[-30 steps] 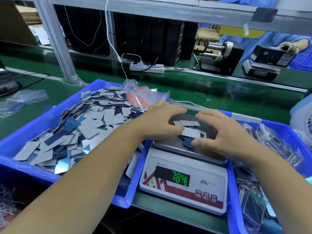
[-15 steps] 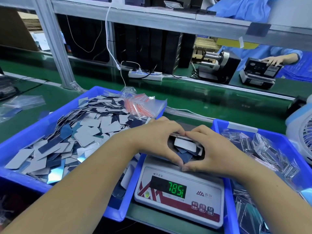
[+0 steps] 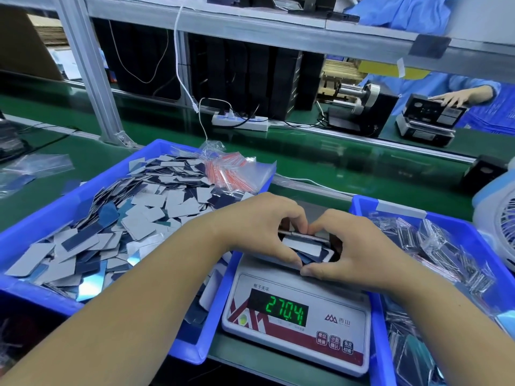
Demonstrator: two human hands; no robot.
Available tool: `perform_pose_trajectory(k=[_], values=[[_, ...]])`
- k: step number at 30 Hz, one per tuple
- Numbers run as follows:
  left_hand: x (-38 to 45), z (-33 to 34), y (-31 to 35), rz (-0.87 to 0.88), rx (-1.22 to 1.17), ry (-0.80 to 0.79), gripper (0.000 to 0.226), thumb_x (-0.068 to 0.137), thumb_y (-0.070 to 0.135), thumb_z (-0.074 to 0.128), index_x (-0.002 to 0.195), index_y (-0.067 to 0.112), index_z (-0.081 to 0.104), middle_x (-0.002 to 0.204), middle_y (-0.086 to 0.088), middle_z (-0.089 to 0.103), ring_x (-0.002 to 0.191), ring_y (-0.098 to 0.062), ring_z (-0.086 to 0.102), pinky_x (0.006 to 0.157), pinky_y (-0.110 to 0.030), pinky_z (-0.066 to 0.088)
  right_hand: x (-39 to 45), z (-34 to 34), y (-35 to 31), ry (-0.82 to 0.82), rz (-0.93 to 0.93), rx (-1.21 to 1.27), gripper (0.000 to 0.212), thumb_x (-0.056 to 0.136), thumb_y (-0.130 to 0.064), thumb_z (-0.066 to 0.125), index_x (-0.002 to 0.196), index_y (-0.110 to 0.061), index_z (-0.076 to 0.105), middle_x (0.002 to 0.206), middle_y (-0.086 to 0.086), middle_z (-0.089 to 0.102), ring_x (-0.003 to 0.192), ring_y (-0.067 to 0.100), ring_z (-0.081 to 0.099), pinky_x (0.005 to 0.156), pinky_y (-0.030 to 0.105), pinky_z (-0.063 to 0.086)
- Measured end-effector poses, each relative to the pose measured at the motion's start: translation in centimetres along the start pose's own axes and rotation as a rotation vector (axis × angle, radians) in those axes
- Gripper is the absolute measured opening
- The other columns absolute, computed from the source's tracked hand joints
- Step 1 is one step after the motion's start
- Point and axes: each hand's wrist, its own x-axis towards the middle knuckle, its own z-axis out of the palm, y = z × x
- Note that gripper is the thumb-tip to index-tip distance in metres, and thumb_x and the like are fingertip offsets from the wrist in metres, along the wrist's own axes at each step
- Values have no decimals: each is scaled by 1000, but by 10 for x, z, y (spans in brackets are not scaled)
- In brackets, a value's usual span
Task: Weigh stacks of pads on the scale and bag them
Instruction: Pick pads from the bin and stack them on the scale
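Observation:
A white digital scale (image 3: 295,327) stands between two blue bins, its green display reading 270.4. On its pan lies a small heap of grey and dark blue pads (image 3: 305,247). My left hand (image 3: 259,227) and my right hand (image 3: 351,252) curl round this heap from either side, fingertips meeting behind it and thumbs meeting in front, squeezing the pads together. The left blue bin (image 3: 41,227) is heaped with loose pads (image 3: 117,218). A bundle of clear bags with red strips (image 3: 237,174) lies at its far right corner.
The right blue bin (image 3: 373,330) holds bagged pads (image 3: 434,252). A white fan (image 3: 498,218) stands at the far right. Beyond the green belt are a power strip (image 3: 239,122), a metal frame post (image 3: 92,73) and another worker's hand on a black device (image 3: 434,112).
Both hands have closed in from flat over the pan to cupping the pads into a tight pile. The scale reading rose from about 78 to 270.4.

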Motion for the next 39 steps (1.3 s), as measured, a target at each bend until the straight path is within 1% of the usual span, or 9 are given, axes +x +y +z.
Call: perform_pose_trajectory(k=[5, 9, 14, 17, 20, 28, 32, 36, 39], values=[[-1, 1, 2, 4, -63, 48, 29, 75, 31, 84, 99, 27, 69, 82, 23, 61, 77, 7, 57, 65, -7, 39, -1, -2, 2, 45, 2, 76, 41, 66, -51, 83, 100, -30, 73, 83, -18, 64, 77, -6, 56, 66, 9, 38], [1, 4, 4, -33, -130, 101, 15, 87, 34, 72, 101, 29, 71, 86, 13, 70, 80, -2, 63, 69, -21, 49, 0, -4, 6, 67, 7, 127, 30, 78, -55, 64, 94, -32, 72, 82, -16, 70, 77, 6, 64, 68, 25, 48], [2, 5, 5, -46, -190, 60, 20, 85, 26, 67, 105, 31, 66, 84, 11, 67, 75, -4, 59, 67, -22, 47, 2, 0, 17, 143, 42, 109, 9, 88, -37, 70, 95, -34, 73, 84, -26, 69, 83, -5, 62, 71, 13, 43], [4, 9, 4, -40, -157, 33, 32, 80, 30, 75, 108, 31, 59, 94, 13, 63, 88, -6, 57, 75, -23, 47, 6, 5, 21, 209, 90, 109, 4, 89, -35, 69, 91, -34, 73, 71, -27, 66, 78, -5, 60, 66, 9, 40], [11, 18, 6, -49, -95, 78, 42, 78, 45, 81, 107, 30, 55, 97, 14, 60, 90, -5, 53, 76, -26, 46, 9, 9, 23, 250, 119, 132, 15, 89, -39, 68, 79, -46, 61, 62, -28, 64, 70, -2, 58, 60, 10, 39], [11, 20, 4, -64, -88, 40, 56, 67, 59, 83, 103, 40, 45, 97, 16, 55, 95, -2, 50, 75, -26, 44, 9, 9, 24, 262, 124, 191, 14, 89, -39, 67, 77, -45, 62, 58, -27, 63, 62, -4, 57, 57, 9, 39], [12, 16, 4, -54, -63, 68, 49, 73, 52, 83, 108, 35, 53, 98, 12, 63, 93, -8, 55, 77, -29, 48, 7, 6, 23, 222, 121, 194, 10, 90, -41, 67, 80, -42, 65, 63, -24, 66, 65, -3, 58, 58, 10, 40], [8, 10, 2, -35, -77, 104, 37, 77, 40, 81, 108, 32, 61, 85, 15, 65, 78, -4, 59, 69, -26, 49, 7, 4, 16, 237, 82, 198, 21, 87, -34, 71, 80, -50, 60, 87, -27, 66, 80, -4, 62, 66, 7, 41], [6, 10, 2, -35, -153, 138, 31, 79, 26, 76, 107, 29, 64, 78, 12, 65, 69, -5, 59, 64, -23, 48, 8, 5, 17, 249, 65, 188, 20, 88, -33, 70, 81, -50, 62, 86, -29, 66, 80, -5, 61, 66, 7, 40]])
